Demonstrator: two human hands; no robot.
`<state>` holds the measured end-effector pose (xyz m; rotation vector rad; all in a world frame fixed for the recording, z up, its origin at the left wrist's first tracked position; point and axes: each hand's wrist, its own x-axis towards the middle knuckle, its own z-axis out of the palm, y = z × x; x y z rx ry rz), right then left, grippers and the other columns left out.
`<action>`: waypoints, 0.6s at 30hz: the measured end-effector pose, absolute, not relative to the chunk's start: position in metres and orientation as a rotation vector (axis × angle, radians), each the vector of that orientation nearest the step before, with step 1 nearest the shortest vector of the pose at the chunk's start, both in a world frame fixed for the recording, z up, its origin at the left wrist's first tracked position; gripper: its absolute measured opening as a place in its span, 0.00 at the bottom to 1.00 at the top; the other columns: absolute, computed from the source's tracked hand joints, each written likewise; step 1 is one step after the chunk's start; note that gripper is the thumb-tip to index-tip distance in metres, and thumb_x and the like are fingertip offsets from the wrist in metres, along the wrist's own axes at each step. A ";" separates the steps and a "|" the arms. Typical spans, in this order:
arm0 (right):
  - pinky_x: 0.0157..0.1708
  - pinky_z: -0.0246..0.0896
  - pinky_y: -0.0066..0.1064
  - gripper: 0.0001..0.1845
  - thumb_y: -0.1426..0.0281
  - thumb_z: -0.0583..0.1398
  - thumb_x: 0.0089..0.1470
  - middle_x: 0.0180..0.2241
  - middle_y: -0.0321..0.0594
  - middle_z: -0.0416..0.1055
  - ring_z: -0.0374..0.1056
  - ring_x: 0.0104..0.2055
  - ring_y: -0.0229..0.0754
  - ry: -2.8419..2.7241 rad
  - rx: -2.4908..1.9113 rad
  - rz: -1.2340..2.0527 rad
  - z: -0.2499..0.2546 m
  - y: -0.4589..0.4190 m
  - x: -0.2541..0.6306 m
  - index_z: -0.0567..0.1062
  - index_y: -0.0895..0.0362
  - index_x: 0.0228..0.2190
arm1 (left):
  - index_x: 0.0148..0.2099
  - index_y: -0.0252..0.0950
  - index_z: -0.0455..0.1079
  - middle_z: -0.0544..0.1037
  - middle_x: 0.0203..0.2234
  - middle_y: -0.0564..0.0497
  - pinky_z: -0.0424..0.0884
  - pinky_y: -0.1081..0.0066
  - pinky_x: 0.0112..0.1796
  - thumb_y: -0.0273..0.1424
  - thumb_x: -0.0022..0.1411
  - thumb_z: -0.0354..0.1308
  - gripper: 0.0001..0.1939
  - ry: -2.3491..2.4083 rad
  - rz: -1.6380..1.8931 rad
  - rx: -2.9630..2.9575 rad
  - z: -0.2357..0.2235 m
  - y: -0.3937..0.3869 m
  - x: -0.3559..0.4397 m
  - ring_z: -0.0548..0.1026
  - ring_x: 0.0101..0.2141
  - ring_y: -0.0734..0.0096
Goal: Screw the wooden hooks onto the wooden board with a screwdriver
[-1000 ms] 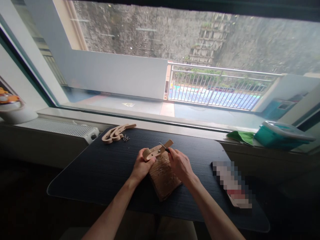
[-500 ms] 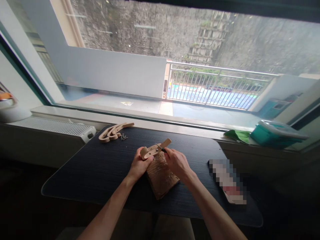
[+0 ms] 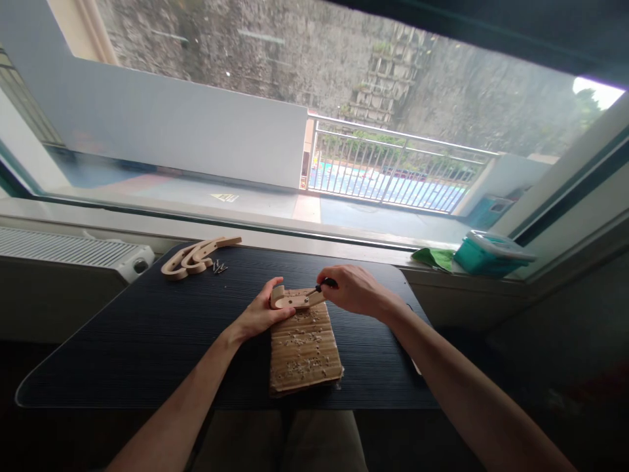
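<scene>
My left hand (image 3: 260,311) grips the curled end of a pale wooden hook (image 3: 297,302), thumb in front and fingers behind. The hook lies across the far end of a block of corrugated cardboard (image 3: 305,344), whose top is pitted with holes and torn bits. My right hand (image 3: 356,288) is closed around the dark handle of a screwdriver (image 3: 328,282). Its shaft slants down to the left, with the tip at or very close to a screw (image 3: 306,299) in the hook. A dark hole shows in the wood left of that screw.
Curved wooden hooks (image 3: 196,257) lie at the table's far left, beside several loose screws (image 3: 219,267). A green cloth (image 3: 435,258) and a teal lidded box (image 3: 486,252) sit on the windowsill. A white radiator (image 3: 88,252) stands left of the black table (image 3: 147,341).
The cardboard and hook have turned to lie straighter before me. My right hand has lifted and tilted the screwdriver, bringing its tip to the screw. The view has shifted right.
</scene>
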<state>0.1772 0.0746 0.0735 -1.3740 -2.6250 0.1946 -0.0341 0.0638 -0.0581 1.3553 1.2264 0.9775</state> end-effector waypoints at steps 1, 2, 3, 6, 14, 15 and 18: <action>0.27 0.49 0.28 0.13 0.70 0.55 0.50 0.29 0.37 0.75 0.65 0.29 0.37 -2.648 -1.366 0.181 0.076 0.076 0.176 0.78 0.53 0.35 | 0.64 0.35 0.46 0.74 0.45 0.43 0.69 0.62 0.47 0.38 0.45 0.65 0.48 1.227 0.995 1.353 -0.061 0.066 -0.035 0.76 0.42 0.62; 0.28 0.49 0.27 0.13 0.71 0.55 0.49 0.30 0.38 0.75 0.65 0.29 0.37 -2.668 -1.365 0.168 0.078 0.077 0.174 0.78 0.53 0.34 | 0.63 0.36 0.47 0.71 0.49 0.41 0.69 0.61 0.49 0.38 0.44 0.66 0.48 1.237 1.024 1.355 -0.064 0.067 -0.035 0.75 0.44 0.62; 0.28 0.50 0.28 0.12 0.71 0.55 0.48 0.30 0.39 0.75 0.65 0.30 0.38 -2.685 -1.367 0.159 0.080 0.077 0.172 0.78 0.54 0.33 | 0.63 0.37 0.49 0.69 0.53 0.40 0.68 0.61 0.50 0.38 0.42 0.67 0.48 1.251 1.061 1.359 -0.067 0.067 -0.036 0.75 0.46 0.61; 0.28 0.50 0.27 0.12 0.70 0.55 0.48 0.31 0.39 0.75 0.65 0.30 0.38 -2.713 -1.374 0.156 0.082 0.080 0.168 0.78 0.53 0.33 | 0.58 0.36 0.59 0.68 0.54 0.41 0.66 0.59 0.52 0.39 0.42 0.67 0.42 1.288 1.150 1.406 -0.074 0.066 -0.036 0.72 0.49 0.58; 0.27 0.48 0.27 0.13 0.70 0.54 0.48 0.30 0.37 0.75 0.64 0.29 0.37 -2.760 -1.350 0.172 0.088 0.081 0.161 0.78 0.53 0.32 | 0.49 0.36 0.67 0.76 0.44 0.48 0.67 0.61 0.51 0.43 0.44 0.64 0.30 1.352 1.130 1.442 -0.068 0.058 -0.034 0.74 0.45 0.60; 0.26 0.48 0.27 0.13 0.70 0.54 0.48 0.29 0.38 0.75 0.63 0.28 0.37 -2.769 -1.347 0.163 0.089 0.081 0.161 0.78 0.54 0.32 | 0.49 0.36 0.68 0.76 0.43 0.48 0.68 0.62 0.50 0.43 0.44 0.64 0.29 1.356 1.125 1.449 -0.067 0.058 -0.034 0.74 0.45 0.60; 0.26 0.48 0.28 0.13 0.69 0.55 0.48 0.29 0.38 0.75 0.63 0.28 0.37 -2.793 -1.358 0.142 0.089 0.082 0.160 0.78 0.54 0.33 | 0.47 0.36 0.68 0.76 0.42 0.48 0.69 0.64 0.49 0.43 0.45 0.64 0.27 1.366 1.119 1.476 -0.063 0.057 -0.033 0.74 0.44 0.60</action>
